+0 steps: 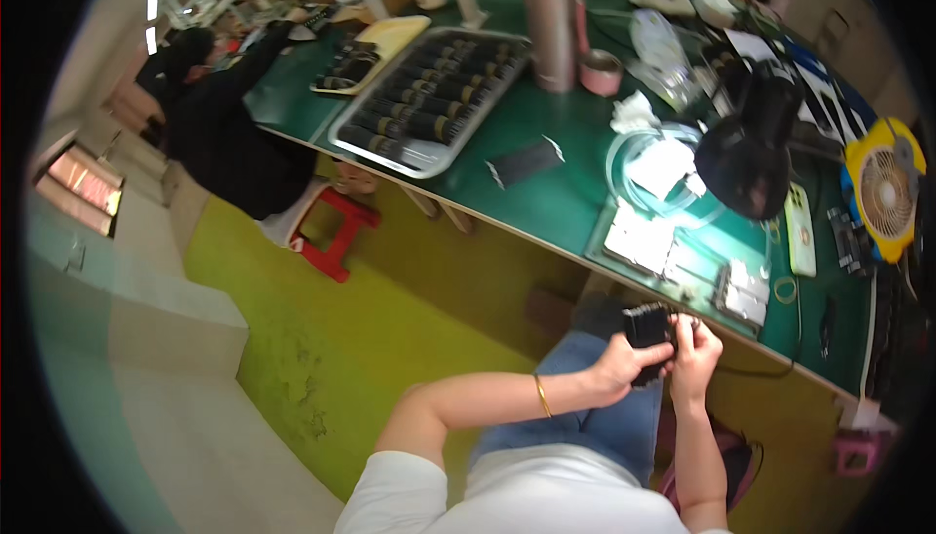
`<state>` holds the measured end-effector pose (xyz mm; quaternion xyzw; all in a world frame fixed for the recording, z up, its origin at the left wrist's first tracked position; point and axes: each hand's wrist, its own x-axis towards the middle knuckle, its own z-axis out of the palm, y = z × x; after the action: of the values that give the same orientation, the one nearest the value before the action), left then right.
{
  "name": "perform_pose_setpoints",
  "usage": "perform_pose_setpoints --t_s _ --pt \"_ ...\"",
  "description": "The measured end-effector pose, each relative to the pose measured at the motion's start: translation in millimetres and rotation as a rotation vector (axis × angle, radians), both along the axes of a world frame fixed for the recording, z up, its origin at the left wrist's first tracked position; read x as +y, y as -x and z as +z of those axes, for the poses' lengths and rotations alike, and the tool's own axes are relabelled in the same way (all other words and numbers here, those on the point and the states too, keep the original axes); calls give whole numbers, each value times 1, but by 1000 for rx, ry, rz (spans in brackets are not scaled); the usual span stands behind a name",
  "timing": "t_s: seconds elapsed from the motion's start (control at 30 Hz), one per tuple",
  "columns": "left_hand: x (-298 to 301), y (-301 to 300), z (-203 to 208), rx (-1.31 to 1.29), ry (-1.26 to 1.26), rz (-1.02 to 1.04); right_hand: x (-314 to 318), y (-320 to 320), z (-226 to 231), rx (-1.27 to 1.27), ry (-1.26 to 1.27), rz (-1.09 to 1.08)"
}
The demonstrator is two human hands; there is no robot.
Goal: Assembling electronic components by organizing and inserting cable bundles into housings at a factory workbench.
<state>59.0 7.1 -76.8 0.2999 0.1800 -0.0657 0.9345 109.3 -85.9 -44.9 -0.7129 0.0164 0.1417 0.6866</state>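
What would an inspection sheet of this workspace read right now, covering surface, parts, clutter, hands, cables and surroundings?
Surface: green table, brightly lit under the black lamp.
Parts: black part in hand, off the table's near edge; dark cylindrical parts in a metal tray.
Clutter: pink bottle, phone, yellow fan.
Hands: left hand grips the black part; right hand is at its right side, fingertip contact unclear.
Cables: dark cable near the table's right front edge, ends unclear; coiled clear tubing on the table.
Surroundings: person in black at left, red stool, yellow-green floor.
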Motion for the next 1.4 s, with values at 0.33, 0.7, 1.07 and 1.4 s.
perform_pose_setpoints --t_s 0.33,0.7,1.07,1.4 --pt "7 -10 -11 -86 -37 94 10 -15 -5 54 -45 57" --pt "-13 -20 -11 -84 -6 250 4 -26 -8 14 -78 51" --pt "-8 -24 -7 -93 32 241 9 -30 -7 61 -101 3" --pt "-2 -24 -5 -105 31 169 11 -29 -11 54 -116 -33"
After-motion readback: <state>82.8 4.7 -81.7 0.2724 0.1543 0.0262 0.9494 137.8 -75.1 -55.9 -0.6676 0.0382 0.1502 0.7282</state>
